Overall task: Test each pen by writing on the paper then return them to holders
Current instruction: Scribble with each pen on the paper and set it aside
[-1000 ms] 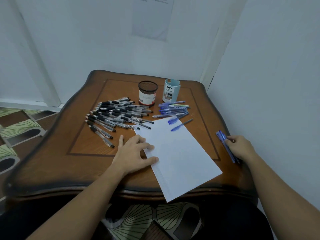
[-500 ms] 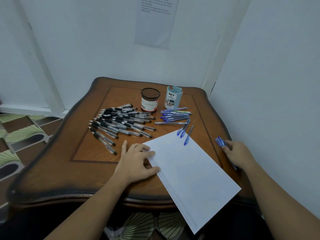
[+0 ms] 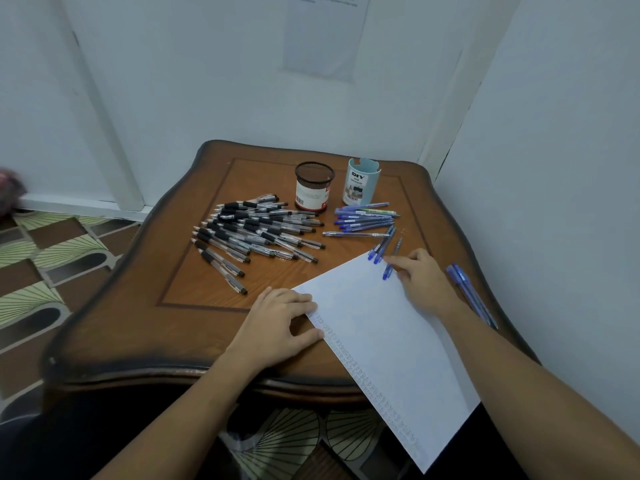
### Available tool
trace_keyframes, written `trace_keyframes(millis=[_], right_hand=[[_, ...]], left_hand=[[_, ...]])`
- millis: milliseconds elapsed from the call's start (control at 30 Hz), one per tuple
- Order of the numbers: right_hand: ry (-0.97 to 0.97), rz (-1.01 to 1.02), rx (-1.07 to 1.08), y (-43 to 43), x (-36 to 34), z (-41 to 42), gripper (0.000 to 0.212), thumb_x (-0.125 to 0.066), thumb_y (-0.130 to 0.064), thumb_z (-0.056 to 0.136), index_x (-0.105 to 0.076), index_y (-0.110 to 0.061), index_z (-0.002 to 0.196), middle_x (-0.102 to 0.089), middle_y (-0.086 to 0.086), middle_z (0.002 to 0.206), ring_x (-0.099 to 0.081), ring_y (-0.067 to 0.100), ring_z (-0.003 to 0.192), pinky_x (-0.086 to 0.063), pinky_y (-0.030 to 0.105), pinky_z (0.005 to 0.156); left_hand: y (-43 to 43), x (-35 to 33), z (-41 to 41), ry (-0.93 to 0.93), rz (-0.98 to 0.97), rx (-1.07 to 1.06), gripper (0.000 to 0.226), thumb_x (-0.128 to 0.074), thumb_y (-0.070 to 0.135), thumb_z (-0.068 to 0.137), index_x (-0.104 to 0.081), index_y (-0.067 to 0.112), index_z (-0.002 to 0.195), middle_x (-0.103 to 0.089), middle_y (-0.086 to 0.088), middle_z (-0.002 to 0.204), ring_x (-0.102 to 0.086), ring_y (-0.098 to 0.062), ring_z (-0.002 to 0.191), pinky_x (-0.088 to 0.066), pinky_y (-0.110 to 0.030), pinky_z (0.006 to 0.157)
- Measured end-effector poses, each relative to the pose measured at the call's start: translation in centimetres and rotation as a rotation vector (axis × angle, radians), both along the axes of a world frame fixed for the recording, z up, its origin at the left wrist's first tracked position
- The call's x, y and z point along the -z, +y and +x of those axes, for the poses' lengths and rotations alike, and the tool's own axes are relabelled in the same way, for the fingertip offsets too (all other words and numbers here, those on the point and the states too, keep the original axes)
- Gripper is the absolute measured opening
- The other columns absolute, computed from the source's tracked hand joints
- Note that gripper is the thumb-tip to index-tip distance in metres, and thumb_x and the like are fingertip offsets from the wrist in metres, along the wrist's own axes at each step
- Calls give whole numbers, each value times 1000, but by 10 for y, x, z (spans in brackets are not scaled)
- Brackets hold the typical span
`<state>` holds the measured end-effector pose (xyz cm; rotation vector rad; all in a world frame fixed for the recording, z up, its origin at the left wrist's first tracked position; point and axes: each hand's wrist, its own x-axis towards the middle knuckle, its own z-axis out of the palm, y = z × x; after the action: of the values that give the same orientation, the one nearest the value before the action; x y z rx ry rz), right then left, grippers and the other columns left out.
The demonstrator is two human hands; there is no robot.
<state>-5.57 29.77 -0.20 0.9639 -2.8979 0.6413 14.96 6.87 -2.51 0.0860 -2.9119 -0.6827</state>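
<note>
At the sheet's far corner: slim ballpoint pen with a blue cap and grey barrel (image 3: 397, 249), the one under the fingers.
Pen axis: long axis runs nearly straight away from the person, leaning a little right at the far end; the blue cap points toward the person and lies on the paper, the grey end points away over bare wood.
Right hand (image 3: 420, 280): forefinger (image 3: 393, 260) stretched leftward, its tip at the barrel; other fingers loosely bent; thumb hidden, so a pinch cannot be confirmed.
Pen to fingers: crosses beneath the forefinger tip, cap just nearer than it, grey end just beyond.
Left hand (image 3: 280, 325): flat, palm down, fingers straight and together, tips and thumb resting on the sheet's left edge.
Large white paper sheet (image 3: 381, 348): set askew, its near corner overhanging the brown wooden table (image 3: 194, 327).
Holders: black mesh cup (image 3: 314, 190) and pale blue cup (image 3: 362, 183), upright, side by side at the far side.
Loose stock: heap of black-grip pens (image 3: 256, 233) left of centre; row of blue pens (image 3: 363, 220) before the blue cup; two blue pens (image 3: 471, 294) at the right edge, apart from the hand.
</note>
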Motion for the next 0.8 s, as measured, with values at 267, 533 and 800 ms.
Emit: trace_keyframes(millis=[267, 533, 800], right_hand=[[163, 144, -106, -5, -9, -6, 15, -65, -19, 95, -74, -17, 107, -52, 10, 120, -50, 28, 114, -40, 34, 89], [-147, -276, -115, -38, -47, 56, 19, -43, -36, 104, -53, -20, 108, -56, -6, 83, -48, 7, 71, -38, 25, 65], [-348, -657, -37, -79, -56, 73, 53, -55, -32, 100, -46, -2, 56, -36, -5, 49, -33, 6, 46, -27, 16, 48]], left_hand=[[1, 1, 14, -28, -51, 36, 79, -17, 73, 80, -47, 34, 141, -37, 17, 152, -23, -4, 144, 1, -29, 116], [6, 4, 28, 35, -83, 32, 65, -25, 63, 88, -54, 32, 138, -43, 7, 148, -35, -11, 139, -8, -42, 118], [9, 6, 35, 42, -155, 18, 62, -21, 63, 93, -44, 36, 144, -35, 7, 153, -25, -10, 144, -3, -39, 120]])
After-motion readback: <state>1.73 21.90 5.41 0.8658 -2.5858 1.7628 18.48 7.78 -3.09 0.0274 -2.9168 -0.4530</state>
